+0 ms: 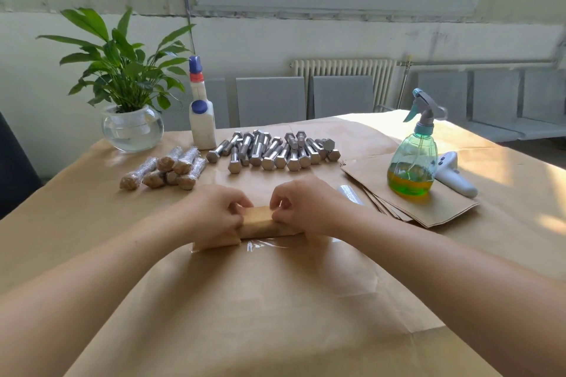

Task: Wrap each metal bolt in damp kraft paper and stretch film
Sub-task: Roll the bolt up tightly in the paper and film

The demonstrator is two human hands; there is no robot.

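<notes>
A kraft-paper roll (258, 222) lies across the middle of the table on a sheet of clear stretch film (269, 246). My left hand (214, 213) grips its left end and my right hand (301, 208) pinches its right part; what is inside the paper is hidden. Several bare metal bolts (272, 151) lie in a row behind. A pile of several wrapped bolts (167, 170) sits to their left. A stack of kraft sheets (428, 208) lies at the right, and a stretch film roll (350, 194) peeks out behind my right hand.
A spray bottle (412, 156) with green-yellow liquid stands on the kraft stack, a white handheld device (454, 174) beside it. A white bottle with blue caps (200, 113) and a potted plant in a glass bowl (131, 128) stand at the back left. Kraft paper (275, 315) covers the table.
</notes>
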